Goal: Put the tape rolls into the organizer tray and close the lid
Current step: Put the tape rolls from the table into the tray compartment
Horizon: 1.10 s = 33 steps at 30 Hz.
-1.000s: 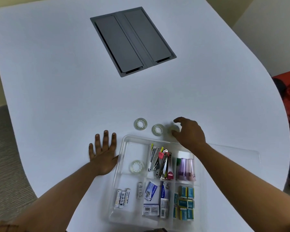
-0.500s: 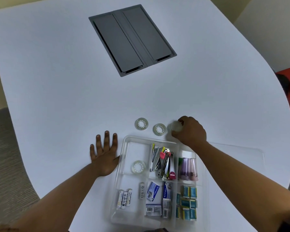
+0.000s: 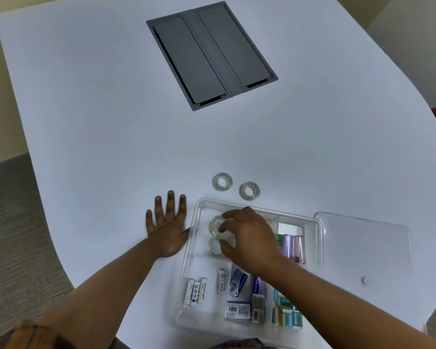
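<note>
Right hand [image 3: 247, 241] reaches over the clear organizer tray [image 3: 314, 248], fingers pinched on a clear tape roll [image 3: 215, 225] held in the far-left compartment, directly above a second roll [image 3: 214, 246] already lying there (whether the two touch cannot be told). Left hand [image 3: 168, 229] lies flat and open on the white desk [image 3: 111, 109], palm down, its thumb side against the tray's left wall. Two more tape rolls [image 3: 222, 182] [image 3: 249, 190] lie flat on the desk just beyond the tray's far edge, side by side and apart. The clear lid [image 3: 365, 250] rests on the desk just right of the tray. AA batteries [image 3: 195, 290] lie in the near-left compartment. A grey cable hatch [image 3: 212, 54] sits in the desk farther off.
</note>
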Each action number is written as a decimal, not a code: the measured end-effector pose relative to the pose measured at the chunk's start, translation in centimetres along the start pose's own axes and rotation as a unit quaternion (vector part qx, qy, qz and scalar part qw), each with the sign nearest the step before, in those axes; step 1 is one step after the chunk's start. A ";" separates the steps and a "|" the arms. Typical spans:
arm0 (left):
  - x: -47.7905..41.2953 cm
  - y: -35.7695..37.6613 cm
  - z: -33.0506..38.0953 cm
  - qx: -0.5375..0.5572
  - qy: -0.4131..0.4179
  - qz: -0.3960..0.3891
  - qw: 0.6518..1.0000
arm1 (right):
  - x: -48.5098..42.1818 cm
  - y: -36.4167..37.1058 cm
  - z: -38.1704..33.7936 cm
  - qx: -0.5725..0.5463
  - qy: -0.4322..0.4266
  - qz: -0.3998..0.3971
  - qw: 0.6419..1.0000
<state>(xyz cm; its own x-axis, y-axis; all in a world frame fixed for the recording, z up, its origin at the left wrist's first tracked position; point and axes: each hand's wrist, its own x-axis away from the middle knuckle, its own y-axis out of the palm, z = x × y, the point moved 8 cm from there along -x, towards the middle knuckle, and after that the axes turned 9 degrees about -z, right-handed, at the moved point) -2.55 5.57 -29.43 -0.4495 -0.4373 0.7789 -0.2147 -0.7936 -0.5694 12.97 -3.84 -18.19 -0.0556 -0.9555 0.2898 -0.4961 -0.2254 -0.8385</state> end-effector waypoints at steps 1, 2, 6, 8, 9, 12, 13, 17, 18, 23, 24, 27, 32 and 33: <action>0.0 0.0 0.0 0.000 0.001 -0.001 1.000 | 0.0 0.7 -0.5 0.021 -0.011 -0.009 1.000; 0.0 0.0 0.0 0.001 0.001 -0.002 1.000 | 0.0 1.4 -0.9 0.044 -0.021 -0.018 0.999; -0.1 0.1 0.0 0.004 0.005 0.001 1.000 | -0.5 3.6 -1.7 0.124 -0.044 -0.054 0.990; -0.2 0.1 -0.2 0.001 0.006 0.008 1.000 | -0.6 4.1 -1.8 0.136 -0.050 -0.073 0.987; -0.3 0.2 -0.3 0.000 0.006 0.010 1.000 | -0.6 4.3 -1.8 0.130 -0.053 -0.082 0.987; -0.5 0.2 -0.5 -0.004 0.008 0.021 1.000 | -0.3 3.2 -1.5 0.065 -0.061 -0.073 0.993; -0.5 0.3 -0.5 -0.003 0.009 0.024 1.000 | 0.0 2.5 -1.1 0.042 -0.060 -0.056 0.996; -0.6 0.3 -0.4 0.001 0.013 0.039 0.999 | 1.9 -0.6 2.2 -0.011 -0.002 0.031 0.999; -0.6 0.3 -0.4 0.003 0.013 0.043 0.999 | 2.6 -1.3 3.3 -0.016 0.015 0.055 0.998; 0.2 -0.1 -0.3 0.035 0.032 0.071 0.996 | 6.0 -2.8 8.9 0.015 0.112 0.114 0.987; 0.4 -0.4 -0.2 0.049 0.035 0.086 0.994 | 6.5 -2.7 9.9 0.027 0.131 0.115 0.984; 1.9 -2.8 0.6 0.080 0.046 0.205 0.974 | 7.4 -1.7 12.3 0.056 0.173 0.095 0.979; 2.2 -8.2 4.1 0.109 0.153 0.300 0.935 | 7.8 -0.3 13.5 0.075 0.183 0.085 0.977; 1.7 -9.0 5.0 0.109 0.167 0.284 0.938 | 7.8 -0.2 13.7 0.078 0.186 0.086 0.976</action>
<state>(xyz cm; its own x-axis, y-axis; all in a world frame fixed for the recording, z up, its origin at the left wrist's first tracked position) 2.93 9.87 -21.71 -0.6920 -0.6875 0.2202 0.3078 -0.5569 -0.7714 24.47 -13.88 -22.04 -0.4517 -0.8530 0.2613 -0.3156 -0.1212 -0.9411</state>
